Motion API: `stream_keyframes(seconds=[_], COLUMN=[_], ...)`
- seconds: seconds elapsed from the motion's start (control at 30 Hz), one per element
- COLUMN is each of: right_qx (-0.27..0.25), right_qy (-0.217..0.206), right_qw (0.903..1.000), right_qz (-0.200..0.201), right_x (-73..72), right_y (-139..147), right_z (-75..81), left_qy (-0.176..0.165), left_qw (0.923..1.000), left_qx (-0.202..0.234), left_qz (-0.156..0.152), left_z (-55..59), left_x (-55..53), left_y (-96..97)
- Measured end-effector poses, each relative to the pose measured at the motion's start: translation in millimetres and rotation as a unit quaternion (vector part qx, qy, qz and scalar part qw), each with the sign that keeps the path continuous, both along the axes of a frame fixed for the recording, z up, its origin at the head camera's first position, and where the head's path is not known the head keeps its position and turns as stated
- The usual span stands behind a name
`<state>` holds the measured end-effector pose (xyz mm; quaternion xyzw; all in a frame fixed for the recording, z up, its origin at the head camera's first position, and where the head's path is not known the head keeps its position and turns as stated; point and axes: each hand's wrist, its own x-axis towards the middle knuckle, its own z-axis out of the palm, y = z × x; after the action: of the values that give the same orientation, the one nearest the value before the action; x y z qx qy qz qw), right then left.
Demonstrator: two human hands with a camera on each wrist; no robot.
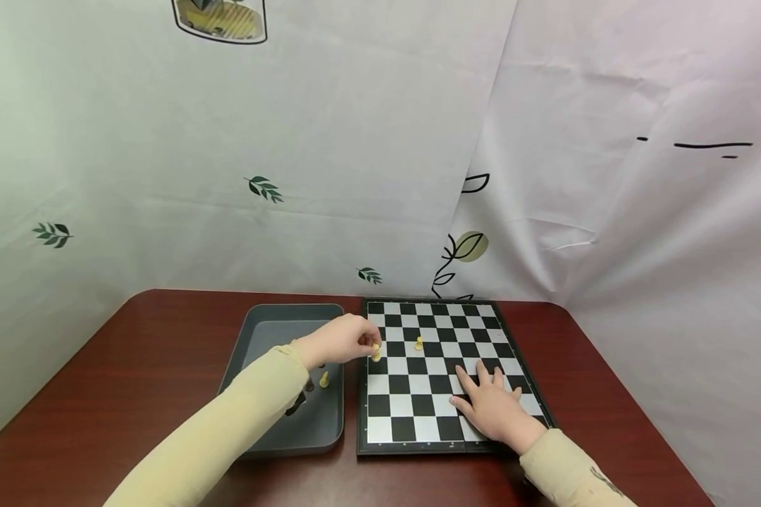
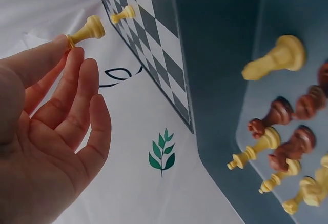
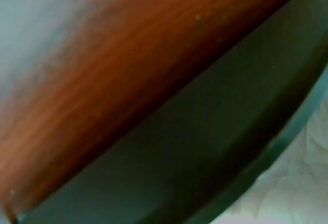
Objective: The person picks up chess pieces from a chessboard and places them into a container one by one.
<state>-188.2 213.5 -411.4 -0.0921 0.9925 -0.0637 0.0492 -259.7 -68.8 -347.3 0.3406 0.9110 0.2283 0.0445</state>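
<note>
Between thumb and fingertips, my left hand (image 1: 345,338) pinches a pale yellow chess piece (image 2: 88,31). It holds the piece by its top end, base outward, over the left edge of the chessboard (image 1: 402,448). A second yellow chess piece (image 1: 418,343) stands on the board, right of the left hand. My right hand (image 1: 495,408) rests flat on the board's near right part with its fingers spread. In the right wrist view that hand does not show, only a blurred brown surface and a dark band.
A grey tray (image 1: 273,310) stands left of the board, partly under the left forearm. Several yellow and brown chess pieces lie in it, among them a yellow one (image 2: 277,58). The reddish-brown table (image 1: 101,380) meets a white printed cloth (image 1: 355,141) behind.
</note>
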Motion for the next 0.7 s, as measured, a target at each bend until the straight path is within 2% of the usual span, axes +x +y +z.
stream_keyframes(seconds=[0.27, 0.53, 0.7], right_qx=[0.001, -0.001, -0.001], right_qy=[0.001, -0.003, -0.007], right_qw=[1.0000, 1.0000, 1.0000], right_qz=[0.002, 0.000, 0.001], right_x=[0.9, 2.0, 1.4], right_y=[-0.8, -1.8, -1.6], right_z=[1.5, 2.8, 2.0], left_qy=[-0.012, 0.001, 0.012], left_qw=[0.9999, 0.9999, 0.9998], left_qx=[0.010, 0.005, 0.011], left_qz=[0.003, 0.016, 0.010], left_z=[-0.2, 3.0, 3.1], left_x=[12.7, 21.5, 25.0], left_y=[-16.4, -31.1, -42.0])
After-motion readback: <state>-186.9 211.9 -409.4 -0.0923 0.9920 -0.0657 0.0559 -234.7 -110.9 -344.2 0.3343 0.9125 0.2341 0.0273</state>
